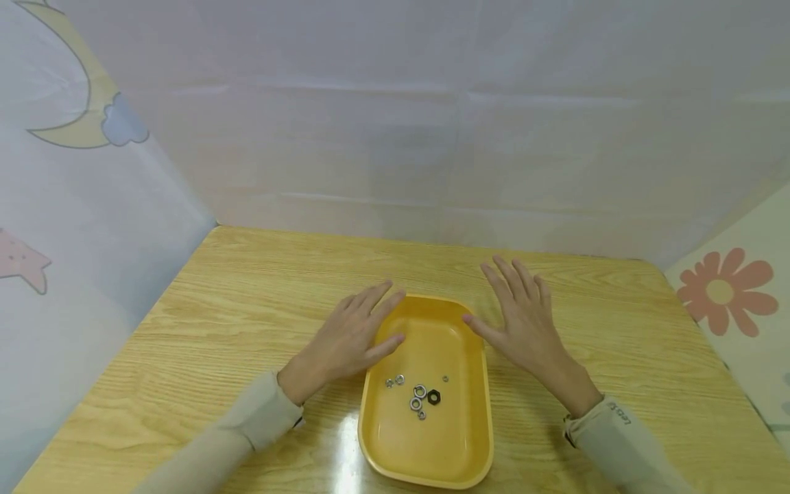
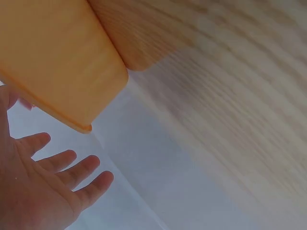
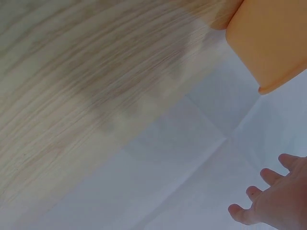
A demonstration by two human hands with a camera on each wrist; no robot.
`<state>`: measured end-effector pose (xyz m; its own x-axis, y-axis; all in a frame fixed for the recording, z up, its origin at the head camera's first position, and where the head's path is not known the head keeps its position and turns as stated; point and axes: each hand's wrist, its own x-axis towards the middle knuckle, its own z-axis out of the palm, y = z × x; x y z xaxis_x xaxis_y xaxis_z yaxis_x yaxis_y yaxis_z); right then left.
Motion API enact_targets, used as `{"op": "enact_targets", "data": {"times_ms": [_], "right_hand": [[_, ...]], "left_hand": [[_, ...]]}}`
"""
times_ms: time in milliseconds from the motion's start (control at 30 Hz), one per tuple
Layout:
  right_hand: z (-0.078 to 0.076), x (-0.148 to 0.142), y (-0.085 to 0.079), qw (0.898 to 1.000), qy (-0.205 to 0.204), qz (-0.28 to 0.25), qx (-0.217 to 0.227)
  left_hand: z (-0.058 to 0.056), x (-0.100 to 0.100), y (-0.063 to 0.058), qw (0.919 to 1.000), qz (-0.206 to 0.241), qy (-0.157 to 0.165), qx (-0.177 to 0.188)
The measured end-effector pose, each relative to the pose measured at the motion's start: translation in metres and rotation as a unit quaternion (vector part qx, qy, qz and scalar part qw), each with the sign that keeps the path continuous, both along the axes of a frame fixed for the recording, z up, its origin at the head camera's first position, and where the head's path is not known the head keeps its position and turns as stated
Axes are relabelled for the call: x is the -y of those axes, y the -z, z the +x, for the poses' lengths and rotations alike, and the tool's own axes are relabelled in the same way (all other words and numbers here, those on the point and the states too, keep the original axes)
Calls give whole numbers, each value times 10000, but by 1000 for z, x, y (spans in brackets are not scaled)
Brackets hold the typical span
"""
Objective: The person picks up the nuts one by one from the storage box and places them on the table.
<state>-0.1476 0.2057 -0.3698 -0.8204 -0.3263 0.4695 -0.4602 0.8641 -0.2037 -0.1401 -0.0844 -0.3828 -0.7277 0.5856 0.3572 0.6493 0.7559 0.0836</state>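
Note:
A yellow plastic tray (image 1: 457, 439) with rounded corners lies on the table, its long side pointing away from me. On its floor are several hex nuts: a black one (image 1: 434, 397), silver nuts (image 1: 416, 404) beside it and smaller ones nearby. My left hand (image 1: 348, 339), fingers spread, hovers at the tray's left rim, thumb and fingertips overlapping the rim in the head view. To the right, my right hand (image 1: 524, 326) is held with fingers spread, thumb tip close to the tray's right rim. Both hands hold nothing; the wrist views show the left hand (image 2: 53, 187) and right hand (image 3: 278, 191) apart from the tray's outer wall.
The tray stands on a light wood-grain table (image 1: 265, 288). A pale sheet (image 1: 395, 151) hangs behind the table's far edge. Side panels carry a moon (image 1: 74, 130) at left and a red flower (image 1: 719, 291) at right.

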Motion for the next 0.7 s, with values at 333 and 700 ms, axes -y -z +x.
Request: {"op": "enact_targets", "data": {"times_ms": [333,700], "right_hand": [[4,4,0,9998,-128,118,-116],[10,9,1,9996,-204,116,170]], "left_hand": [[7,-1,5,9995,-36,29,297],[12,-3,7,9994,-47,134,313]]}}
